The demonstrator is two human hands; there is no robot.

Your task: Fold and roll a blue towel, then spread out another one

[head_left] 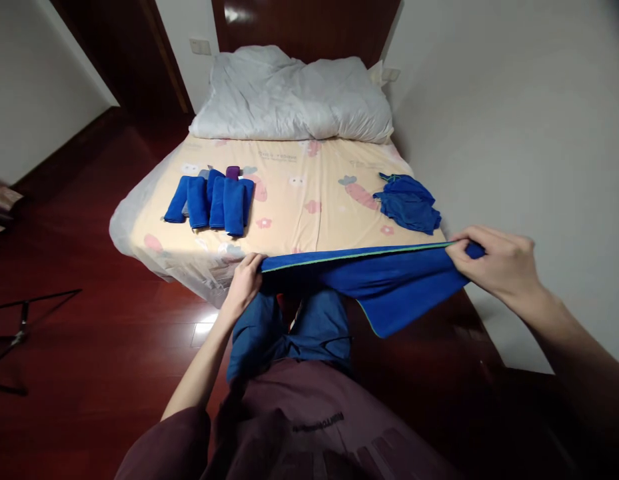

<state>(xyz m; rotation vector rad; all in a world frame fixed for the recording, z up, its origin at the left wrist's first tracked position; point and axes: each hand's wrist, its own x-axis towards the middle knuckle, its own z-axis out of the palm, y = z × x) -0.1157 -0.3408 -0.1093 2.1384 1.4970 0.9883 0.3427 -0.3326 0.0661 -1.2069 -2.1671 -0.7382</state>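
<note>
A blue towel (389,283) with a green edge is stretched between my two hands, just in front of the bed's near edge. My left hand (246,280) grips its left end, while my right hand (496,260) is closed round the right end, a bit of cloth poking out past the fingers. One corner of the towel hangs down in the middle right. On the bed at the left lie several rolled or folded blue towels (234,207) close together, with a purple piece (232,173) behind them. A crumpled blue cloth heap (408,203) rests at the bed's right side.
The bed (299,227) has a patterned, cream-coloured sheet. A bunched white quilt (299,97) lies at its head, against a dark headboard (309,27). A wall (514,133) runs along the right. On the red floor at the left stand black stand legs (22,327).
</note>
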